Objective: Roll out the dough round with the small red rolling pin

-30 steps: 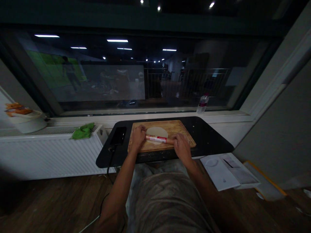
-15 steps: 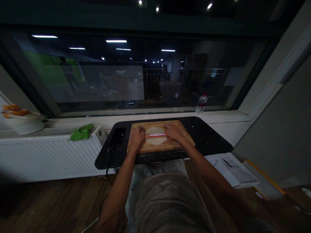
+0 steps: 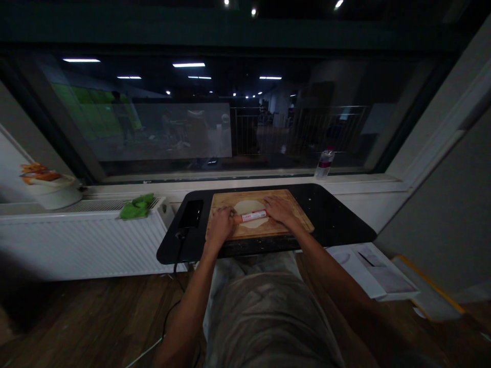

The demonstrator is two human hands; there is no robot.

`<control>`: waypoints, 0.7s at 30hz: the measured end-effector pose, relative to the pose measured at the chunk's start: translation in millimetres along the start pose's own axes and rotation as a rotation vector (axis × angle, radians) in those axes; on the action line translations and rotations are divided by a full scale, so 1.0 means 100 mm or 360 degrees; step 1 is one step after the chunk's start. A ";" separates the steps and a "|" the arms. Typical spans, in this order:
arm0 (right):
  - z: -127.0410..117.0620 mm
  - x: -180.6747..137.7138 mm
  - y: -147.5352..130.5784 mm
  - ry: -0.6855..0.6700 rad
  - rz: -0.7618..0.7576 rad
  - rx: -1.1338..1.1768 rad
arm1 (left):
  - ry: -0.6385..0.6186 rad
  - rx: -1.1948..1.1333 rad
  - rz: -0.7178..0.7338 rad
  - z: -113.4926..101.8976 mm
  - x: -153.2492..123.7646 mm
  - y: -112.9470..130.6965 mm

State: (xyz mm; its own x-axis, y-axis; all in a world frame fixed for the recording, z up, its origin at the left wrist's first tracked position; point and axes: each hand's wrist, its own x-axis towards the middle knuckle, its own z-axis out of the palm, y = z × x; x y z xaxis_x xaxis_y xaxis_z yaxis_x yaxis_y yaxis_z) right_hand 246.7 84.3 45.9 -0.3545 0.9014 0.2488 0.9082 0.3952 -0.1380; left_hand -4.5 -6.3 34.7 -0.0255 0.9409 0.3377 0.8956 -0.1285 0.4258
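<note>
A flat, pale round of dough (image 3: 247, 206) lies on a wooden board (image 3: 245, 235). Across it rests a wooden rolling pin (image 3: 253, 215) with a red and white label, its left end slightly nearer my body than its right. My left hand (image 3: 223, 221) is closed over the pin's left end, fingers curled. At the other end, my right hand (image 3: 280, 209) grips the pin from above, with the fingers partly hidden. Dough shows both beyond the pin and on its near side.
The board sits on a black table (image 3: 337, 225). A phone (image 3: 191, 213) with a cable (image 3: 178, 255) lies on the left. A bottle (image 3: 324, 162) stands on the windowsill, a green cloth (image 3: 137, 206) on the radiator (image 3: 88, 243). A white box (image 3: 378, 271) is at lower right.
My left hand and the pin's left end have come nearer my body, so the pin now slants across the dough. My right hand has shifted little. The whole view has turned slightly left.
</note>
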 end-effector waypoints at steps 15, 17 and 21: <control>0.03 -0.04 -0.03 -0.0012 0.0003 -0.0015 | 0.0057 0.0184 -0.0156 -0.04 -0.28 0.26; 0.03 -0.07 -0.04 0.0005 0.0026 -0.0017 | 0.0065 0.0187 -0.0190 -0.06 -0.22 0.24; 0.01 -0.16 -0.07 0.0054 0.0079 -0.0026 | 0.0039 0.0192 -0.0211 -0.08 -0.15 0.20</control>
State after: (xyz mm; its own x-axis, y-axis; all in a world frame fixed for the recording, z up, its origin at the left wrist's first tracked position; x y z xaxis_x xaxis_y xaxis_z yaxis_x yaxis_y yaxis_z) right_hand 246.2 67.6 42.1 -0.3012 0.9132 0.2745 0.9281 0.3468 -0.1355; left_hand 10.3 -25.4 45.0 -0.1563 0.9391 0.3061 0.9305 0.0361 0.3644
